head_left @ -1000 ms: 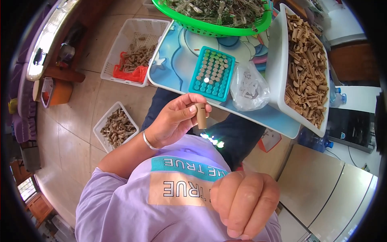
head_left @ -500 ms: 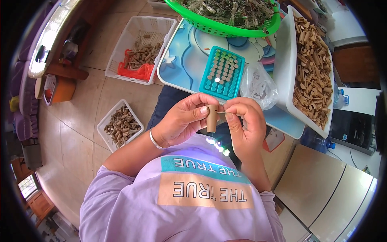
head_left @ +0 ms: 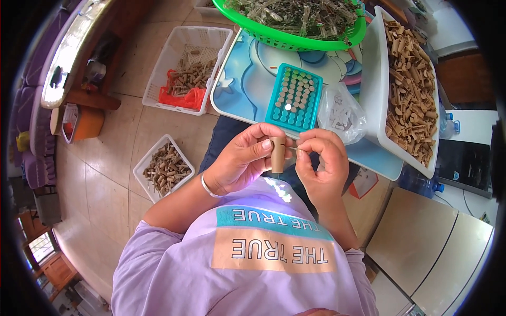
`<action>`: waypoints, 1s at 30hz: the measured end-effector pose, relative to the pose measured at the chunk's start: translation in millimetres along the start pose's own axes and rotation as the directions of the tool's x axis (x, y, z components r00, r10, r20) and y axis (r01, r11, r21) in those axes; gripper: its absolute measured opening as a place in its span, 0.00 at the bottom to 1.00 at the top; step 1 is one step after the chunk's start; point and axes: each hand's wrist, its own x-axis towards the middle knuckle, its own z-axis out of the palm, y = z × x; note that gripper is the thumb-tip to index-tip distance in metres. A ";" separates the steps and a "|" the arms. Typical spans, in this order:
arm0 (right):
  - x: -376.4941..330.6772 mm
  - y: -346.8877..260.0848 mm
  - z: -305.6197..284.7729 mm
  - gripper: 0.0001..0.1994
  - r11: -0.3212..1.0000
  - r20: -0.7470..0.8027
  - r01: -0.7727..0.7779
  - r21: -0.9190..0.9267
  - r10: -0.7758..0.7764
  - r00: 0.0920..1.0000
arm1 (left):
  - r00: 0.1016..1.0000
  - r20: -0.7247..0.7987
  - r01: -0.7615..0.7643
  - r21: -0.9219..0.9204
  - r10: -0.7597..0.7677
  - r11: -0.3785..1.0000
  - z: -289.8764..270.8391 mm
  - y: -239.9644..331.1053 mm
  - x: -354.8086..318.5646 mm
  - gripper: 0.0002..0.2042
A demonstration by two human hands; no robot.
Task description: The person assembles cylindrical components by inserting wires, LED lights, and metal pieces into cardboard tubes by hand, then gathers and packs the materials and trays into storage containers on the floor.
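Observation:
Held upright in my left hand (head_left: pixel 237 162) is a tan, cork-like cylinder (head_left: pixel 278 159) with a small dark slot near its top. Thumb and fingers pinch it from the left. A string of lit, whitish LED lights (head_left: pixel 279 190) hangs below it in front of my shirt. My right hand (head_left: pixel 326 166) pinches a thin, light-coloured stick-like piece (head_left: pixel 293 148) between thumb and forefinger, its end by the cylinder's right side; whether it touches is hard to see. Just beyond my hands lies a teal tray (head_left: pixel 316 102) of round, silvery button cells.
The patterned table (head_left: pixel 234 66) also bears a clear plastic bag (head_left: pixel 342 113), a green basket (head_left: pixel 295 43) of wire bundles and a white bin (head_left: pixel 373 79) heaped with tan pieces. On the floor at left stand a white basket (head_left: pixel 158 79) and a small tub (head_left: pixel 142 174) of cylinders.
The view has shifted slightly, so the surroundings sit a little further right. My right hand and the thin piece have drawn slightly away from the cylinder. The lights have swung a little left.

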 end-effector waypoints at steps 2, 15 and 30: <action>-2.6 1.6 0.9 0.10 0.999 0.002 -0.030 0.023 0.030 1.000 | 1.000 -0.008 -0.006 -0.004 0.006 1.000 3.6 -1.0 -0.8 0.11; -24.0 8.3 -2.4 0.11 0.813 0.185 -0.516 0.271 0.482 0.857 | 0.999 -0.028 0.018 0.071 -0.016 0.997 8.9 -8.7 5.0 0.11; -9.3 10.3 -3.7 0.20 0.993 0.043 -0.006 -0.117 0.011 0.999 | 0.992 -0.113 0.075 0.203 -0.053 0.976 -0.6 -14.0 4.6 0.11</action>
